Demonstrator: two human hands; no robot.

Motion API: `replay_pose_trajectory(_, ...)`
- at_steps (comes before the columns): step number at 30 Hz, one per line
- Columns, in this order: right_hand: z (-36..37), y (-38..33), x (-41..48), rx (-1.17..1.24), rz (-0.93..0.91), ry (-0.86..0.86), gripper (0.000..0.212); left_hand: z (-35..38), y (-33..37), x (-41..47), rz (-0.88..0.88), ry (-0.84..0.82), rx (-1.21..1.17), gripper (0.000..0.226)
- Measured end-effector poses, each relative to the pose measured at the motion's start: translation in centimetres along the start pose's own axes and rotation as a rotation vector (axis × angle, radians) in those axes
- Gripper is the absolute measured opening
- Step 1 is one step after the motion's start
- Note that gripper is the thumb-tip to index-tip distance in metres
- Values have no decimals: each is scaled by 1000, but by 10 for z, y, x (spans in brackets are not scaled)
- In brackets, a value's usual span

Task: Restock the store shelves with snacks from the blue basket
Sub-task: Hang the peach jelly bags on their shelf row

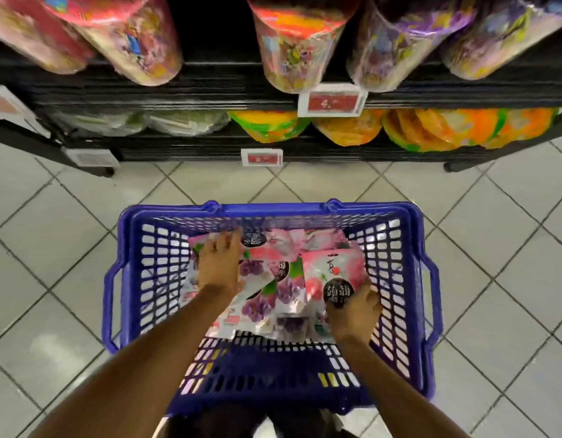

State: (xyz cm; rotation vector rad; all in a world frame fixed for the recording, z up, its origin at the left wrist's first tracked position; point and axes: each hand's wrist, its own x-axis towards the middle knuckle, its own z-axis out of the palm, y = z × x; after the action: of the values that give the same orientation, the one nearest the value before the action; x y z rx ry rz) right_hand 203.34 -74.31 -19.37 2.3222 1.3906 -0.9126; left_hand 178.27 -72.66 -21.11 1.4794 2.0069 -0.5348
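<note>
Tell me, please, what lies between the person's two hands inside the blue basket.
In the head view, grape-print snack packets lie between the left hand and the right hand, which grips a pink packet, inside the blue basket.

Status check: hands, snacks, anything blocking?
Left hand on packets in basket, grip unclear. Right hand grips pink packet. Nothing over basket blocks the lift.

View from my remote station. Floor (305,184): pale square tiles laid diagonally, dark grout. Upper tag (332,100) and lower tag (262,157): white frames, red panels, print blurred. Orange-green bags (431,129) sit between the tags' levels; pink bags (128,42) and purple bags (399,42) above.
</note>
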Motion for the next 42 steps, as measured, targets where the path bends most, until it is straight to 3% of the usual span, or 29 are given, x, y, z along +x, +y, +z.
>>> replay_pose_trajectory(2,-3,0,0,51,37,-35,84,2,6,-4,-17,23,104,77)
replay_pose_trajectory(5,-15,5,-5,201,70,-127,50,2,18,-19,19,41,225,50)
replay_pose_trajectory(8,-21,12,-16,334,78,-154,27,10,27,-52,87,-41,253,69)
replay_pose_trajectory(11,-22,15,-26,542,140,-137,32,13,26,-83,71,-62,197,75)
replay_pose_trajectory(14,-16,16,-32,587,142,-195,60,22,18,-87,-14,-102,-152,68)
replay_pose_trajectory(16,-7,17,-33,619,162,-250,72,28,15,-82,-151,-56,-477,84)
replay_pose_trajectory(18,-1,18,-30,665,222,-318,61,31,13,-76,-369,-44,-760,115)
replay_pose_trajectory(20,1,21,-28,718,265,-368,48,32,10,-70,-521,-65,-938,129)
replay_pose_trajectory(22,-3,25,-29,786,302,-368,43,33,6,-72,-567,-113,-941,111)
replay_pose_trajectory(25,-24,27,-39,889,319,-346,40,27,-3,-94,-619,-84,-868,66)
replay_pose_trajectory(28,-60,23,-61,1000,281,-375,34,-4,-14,-126,-705,-95,-1085,42)
replay_pose_trajectory(32,-123,3,-105,1090,163,-530,54,-75,-22,-180,-567,-120,-1376,45)
replay_pose_trajectory(38,-269,-48,-198,1134,-101,-614,55,-247,-33,-287,-215,-69,-1589,70)
replay_pose_trajectory(42,-386,-85,-272,1101,-265,-591,68,-369,-43,-361,-80,96,-1641,46)
